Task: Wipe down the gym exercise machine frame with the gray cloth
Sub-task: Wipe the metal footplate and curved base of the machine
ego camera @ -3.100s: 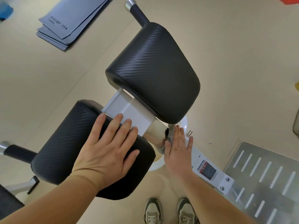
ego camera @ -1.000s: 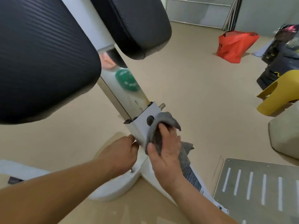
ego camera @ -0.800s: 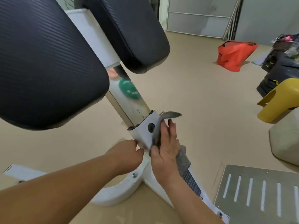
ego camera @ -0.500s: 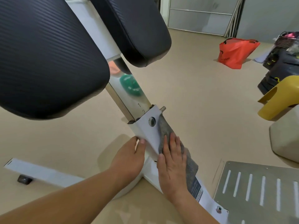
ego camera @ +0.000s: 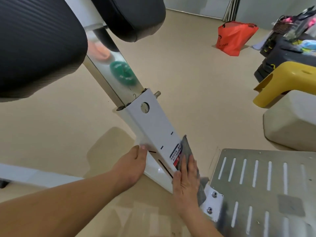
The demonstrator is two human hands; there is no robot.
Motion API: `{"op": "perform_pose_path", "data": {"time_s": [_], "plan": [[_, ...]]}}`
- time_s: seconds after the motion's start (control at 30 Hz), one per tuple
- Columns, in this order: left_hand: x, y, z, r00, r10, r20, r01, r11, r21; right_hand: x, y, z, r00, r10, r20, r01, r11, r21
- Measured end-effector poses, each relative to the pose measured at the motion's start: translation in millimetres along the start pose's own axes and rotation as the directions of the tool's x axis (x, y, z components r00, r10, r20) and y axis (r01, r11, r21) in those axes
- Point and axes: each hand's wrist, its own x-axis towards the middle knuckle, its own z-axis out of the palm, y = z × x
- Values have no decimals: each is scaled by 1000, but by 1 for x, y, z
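The gray cloth (ego camera: pixel 186 147) lies flat on the right-side face of the white slanted metal machine frame (ego camera: pixel 153 124). It sits low down, near the frame's bolted white end bracket (ego camera: pixel 216 204) by the floor. The right hand (ego camera: pixel 186 183) presses it there w/ fingers straight and close together, palm flat. Cloth pokes out above the fingertips and below the heel of the hand. The left hand (ego camera: pixel 135 163) braces the frame's opposite edge, thumb tip on the white metal. Its other fingers are hidden, so can't tell their curl.

Step in hand is prob. a stroke along the lower frame. To do it well:
- Keep even palm pressure & carry the stroke right to the bracket, incl. round its two bolts.
- Refold to a clean side, then take the front face, going light over the red-and-black warning label (ego camera: pixel 176 157).
- Mind the cloth doesn't snag on the slotted gray metal footplate (ego camera: pixel 277 171) just beside the bracket.

The mirror-bright chrome inner post (ego camera: pixel 112 77) above will show streaks, so finish it dry. The big black ribbed pad (ego camera: pixel 34 40) overhangs it, so reach from the side.
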Motion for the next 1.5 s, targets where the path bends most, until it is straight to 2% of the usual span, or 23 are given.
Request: {"op": "perform_pose_path", "data": {"time_s": [0.1, 0.17, 0.2, 0.27, 0.33, 0.4, 0.43, 0.5, 0.57, 0.63, 0.7, 0.77, 0.83, 0.87, 0.93, 1.07, 1.1, 1.13, 1.2, 1.27, 1.33, 1.4, 1.5], "plan": [[1, -1, 15, 999, -2, 45, 2, 1000, 17, -3, 39, -10, 937, 344, 61, -346, 938, 26], [-1, 0, 25, 998, 4, 70, -6, 1000, 29, 2, 27, -6, 907, 419, 44, -420, 907, 12], [-2, 1, 29, 996, 4, 86, -7, 999, 33, 3, 11, 1, 933, 358, 28, -358, 934, -15], [-3, 3, 35, 995, 3, 104, -8, 999, 47, 0, -24, 16, 998, 62, -13, -62, 998, 2], [-3, 3, 38, 995, -4, 96, -2, 998, 68, -5, -37, 22, 984, -172, -36, 174, 983, 58], [-2, 1, 36, 993, -28, 112, 20, 997, 77, -2, -19, 15, 982, -171, -80, 176, 983, 57], [-2, -2, 34, 992, -32, 125, 22, 997, 78, 0, -2, 10, 990, -92, -106, 98, 994, 53], [1, -6, 30, 990, -33, 138, 25, 998, 65, -2, 39, -1, 982, 179, -61, -175, 983, 59], [3, -8, 29, 989, -37, 141, 26, 997, 78, -3, 66, -8, 905, 422, 54, -426, 901, 82], [6, -8, 31, 986, -37, 161, 23, 996, 89, 1, 64, -8, 852, 520, 61, -524, 847, 93], [7, -7, 34, 981, -32, 193, 18, 997, 71, 5, 40, -2, 880, 474, 9, -474, 878, 62], [10, -8, 34, 980, -7, 197, -10, 996, 85, 4, 5, 7, 971, 239, -26, -240, 971, 0], [13, -8, 29, 987, 14, 163, -36, 990, 136, 0, -21, 14, 998, 24, -56, -21, 999, 46], [14, -8, 25, 989, 8, 151, -33, 986, 166, 1, -28, 12, 998, -10, -69, 17, 996, 90], [17, -10, 19, 989, -18, 147, -13, 977, 212, 11, -33, 6, 995, 19, -94, -7, 993, 119], [25, -11, 5, 994, -27, 108, -3, 962, 273, 55, -38, -15, 942, 335, -23, -324, 926, 193], [25, -8, -1, 995, -12, 98, -16, 959, 283, 67, -47, -20, 937, 350, 1, -345, 922, 177], [27, -6, -5, 995, 3, 98, -32, 955, 296, 72, -56, -21, 946, 325, 19, -324, 937, 126], [26, -2, -14, 996, 50, 72, -70, 951, 301, 74, -79, -14, 988, 151, 25, -151, 988, 15], [23, 3, -25, 994, 111, 18, -111, 945, 307, 66, -102, -3, 999, -51, -21, 51, 998, 21], [21, 9, -36, 987, 159, -35, -138, 931, 338, 60, -112, 1, 981, -182, -70, 186, 981, 61], [19, 11, -46, 980, 182, -76, -145, 925, 351, 60, -113, -4, 977, -196, -90, 204, 974, 98], [17, 8, -57, 976, 189, -104, -145, 931, 336, 64, -119, -7, 989, -122, -88, 133, 983, 125]]}}
